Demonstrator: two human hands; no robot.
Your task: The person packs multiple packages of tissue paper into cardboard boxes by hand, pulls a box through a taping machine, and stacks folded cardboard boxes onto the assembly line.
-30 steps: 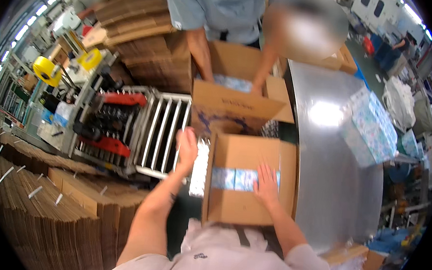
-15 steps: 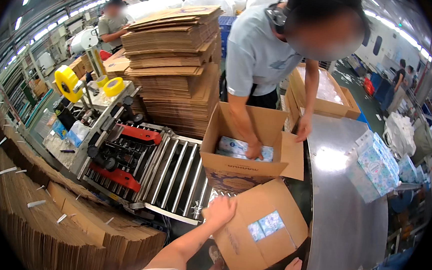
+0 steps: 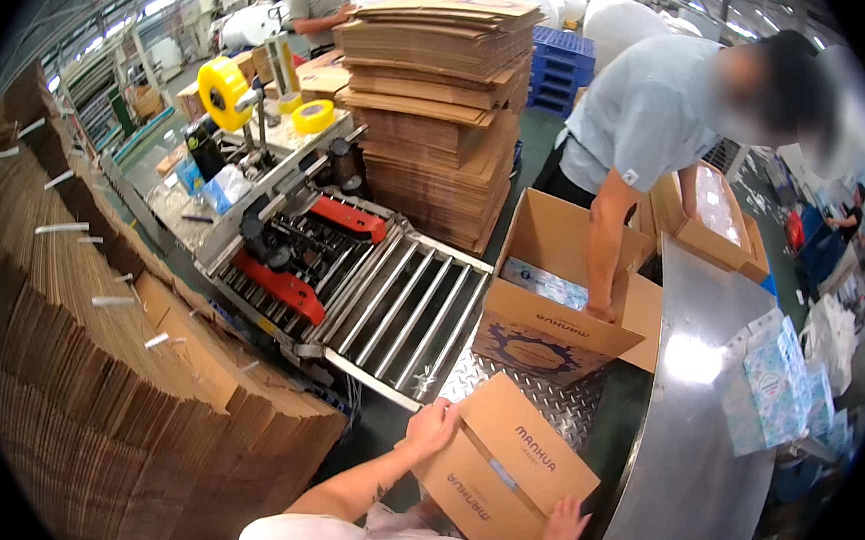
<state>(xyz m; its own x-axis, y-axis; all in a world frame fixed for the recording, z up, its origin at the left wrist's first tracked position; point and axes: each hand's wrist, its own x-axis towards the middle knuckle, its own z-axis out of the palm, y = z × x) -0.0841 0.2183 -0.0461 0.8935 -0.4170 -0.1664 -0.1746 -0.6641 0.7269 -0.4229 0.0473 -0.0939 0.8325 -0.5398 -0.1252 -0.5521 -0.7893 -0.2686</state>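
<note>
A brown cardboard box sits right in front of me, tilted in view. Its top flaps lie folded nearly together, and a narrow slit between them shows a light-blue package. At the box's left corner, my left hand grips the edge. My right hand rests on the right flap with its fingers stretched out. Beyond stands an open carton with light-blue packages inside. A co-worker's hand reaches down into that carton.
Left of the boxes is a roller conveyor with a red-sided taping machine. Flat cardboard stacks rise behind it, and more cardboard fills the near left. A metal table runs along the right, holding blue-patterned packs.
My right hand has come up onto the box, and its flaps have closed to a slit. The co-worker has shifted right, the other arm now reaching into a box behind. My view has turned left.
</note>
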